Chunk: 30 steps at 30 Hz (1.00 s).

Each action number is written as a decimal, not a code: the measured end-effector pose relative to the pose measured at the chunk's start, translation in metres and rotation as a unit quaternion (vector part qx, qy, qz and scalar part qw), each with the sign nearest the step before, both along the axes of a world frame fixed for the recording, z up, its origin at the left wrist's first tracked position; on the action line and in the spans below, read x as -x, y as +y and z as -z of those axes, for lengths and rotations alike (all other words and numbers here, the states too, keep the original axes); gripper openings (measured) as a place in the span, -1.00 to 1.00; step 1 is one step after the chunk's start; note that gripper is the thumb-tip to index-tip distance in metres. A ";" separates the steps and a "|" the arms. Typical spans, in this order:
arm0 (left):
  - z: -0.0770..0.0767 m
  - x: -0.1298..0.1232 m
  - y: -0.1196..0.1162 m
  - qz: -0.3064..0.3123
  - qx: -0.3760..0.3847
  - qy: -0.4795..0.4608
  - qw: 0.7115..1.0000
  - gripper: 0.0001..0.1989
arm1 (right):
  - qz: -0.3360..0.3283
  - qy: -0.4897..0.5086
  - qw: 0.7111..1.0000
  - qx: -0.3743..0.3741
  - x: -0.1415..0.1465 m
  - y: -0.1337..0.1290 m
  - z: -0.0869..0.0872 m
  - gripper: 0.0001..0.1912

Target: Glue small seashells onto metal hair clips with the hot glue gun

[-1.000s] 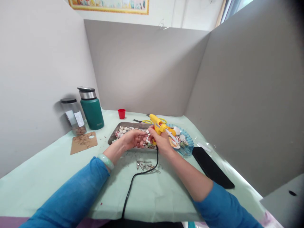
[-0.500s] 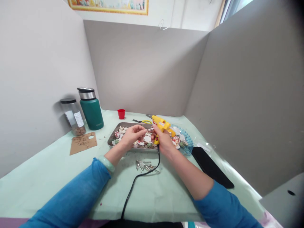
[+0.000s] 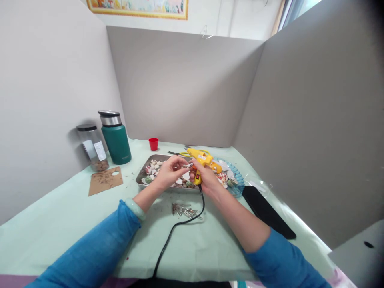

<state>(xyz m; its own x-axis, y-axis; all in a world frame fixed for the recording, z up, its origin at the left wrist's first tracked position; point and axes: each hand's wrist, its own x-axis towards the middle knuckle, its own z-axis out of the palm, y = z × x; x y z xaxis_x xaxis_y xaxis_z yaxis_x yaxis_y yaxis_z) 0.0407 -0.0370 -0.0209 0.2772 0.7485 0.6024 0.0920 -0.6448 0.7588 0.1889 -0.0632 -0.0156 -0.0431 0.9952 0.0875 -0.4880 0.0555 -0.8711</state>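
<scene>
My right hand (image 3: 204, 176) is wrapped around a yellow hot glue gun (image 3: 202, 157), its nozzle pointing left and its black cord (image 3: 174, 230) trailing toward me. Between the fingertips of both hands is a small silvery metal clip (image 3: 188, 165). My left hand (image 3: 172, 170) pinches it from the left, above a metal tray (image 3: 139, 179) of shells. More silvery clips (image 3: 184, 210) lie in a loose pile in front of the tray. A blue scalloped dish (image 3: 239, 178) with shells stands right of the tray, partly behind my right hand.
A green bottle (image 3: 116, 144), a clear black-lidded jar (image 3: 93, 150) and a brown card (image 3: 105, 182) stand or lie at left. Behind the tray are a red cup (image 3: 153, 144) and yellow-handled scissors (image 3: 183, 154). A black flat object (image 3: 268, 212) lies at right. Grey panels (image 3: 183, 88) surround the table.
My left hand has moved slightly right and up, and its fingers now meet the metal clip at my right fingertips. The glue gun has shifted a little left.
</scene>
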 end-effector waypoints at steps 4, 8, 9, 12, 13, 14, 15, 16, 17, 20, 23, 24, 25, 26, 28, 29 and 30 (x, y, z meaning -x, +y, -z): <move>-0.002 0.000 -0.001 0.003 -0.031 0.013 0.999 -0.81 | -0.032 0.009 0.999 0.005 -0.001 -0.001 -0.001 -0.61; -0.004 0.000 -0.002 0.004 -0.056 0.023 0.998 -0.84 | -0.061 0.013 0.998 0.011 -0.002 -0.001 0.000 -0.64; -0.005 0.000 -0.003 0.002 -0.061 0.024 0.998 -0.85 | -0.065 0.013 0.998 0.013 -0.002 0.000 0.000 -0.64; -0.007 0.000 -0.005 -0.003 -0.070 0.029 0.997 -0.87 | -0.073 0.015 0.997 0.013 -0.003 0.001 0.001 -0.65; -0.008 0.000 -0.005 -0.003 -0.070 0.030 0.997 -0.88 | -0.072 0.016 0.997 0.012 -0.004 0.002 0.002 -0.65; -0.008 0.000 -0.006 -0.002 -0.070 0.031 0.997 -0.88 | -0.072 0.016 0.997 0.010 -0.004 0.003 0.003 -0.65; -0.009 0.000 -0.007 -0.001 -0.069 0.031 0.997 -0.89 | -0.072 0.016 0.997 0.009 -0.004 0.003 0.003 -0.65; -0.010 0.000 -0.007 0.000 -0.069 0.030 0.997 -0.89 | -0.074 0.016 0.997 0.007 -0.005 0.003 0.003 -0.64; -0.010 0.000 -0.007 0.002 -0.069 0.031 0.997 -0.90 | -0.076 0.016 0.997 0.006 -0.005 0.003 0.004 -0.64; -0.011 0.000 -0.008 0.004 -0.073 0.031 0.997 -0.91 | -0.085 0.018 0.996 0.006 -0.005 0.002 0.003 -0.63; -0.011 0.000 -0.008 0.005 -0.075 0.032 0.997 -0.91 | -0.088 0.020 0.996 0.012 -0.004 0.001 0.001 -0.61; -0.011 0.000 -0.008 0.006 -0.076 0.032 0.997 -0.90 | -0.088 0.021 0.996 0.014 -0.004 0.001 0.001 -0.61; -0.011 0.000 -0.008 0.007 -0.078 0.032 0.996 -0.90 | -0.088 0.022 0.996 0.017 -0.004 0.001 0.001 -0.61; -0.010 0.000 -0.008 0.007 -0.080 0.031 0.996 -0.90 | -0.088 0.023 0.996 0.019 -0.004 0.001 0.001 -0.61; -0.010 0.000 -0.007 0.008 -0.084 0.032 0.996 -0.91 | -0.090 0.024 0.995 0.022 -0.004 0.001 0.001 -0.62; -0.010 0.000 -0.008 0.008 -0.085 0.033 0.996 -0.91 | -0.092 0.025 0.995 0.023 -0.004 0.001 0.000 -0.62; -0.010 0.000 -0.008 0.008 -0.086 0.033 0.996 -0.91 | -0.093 0.026 0.995 0.025 -0.005 0.001 0.000 -0.63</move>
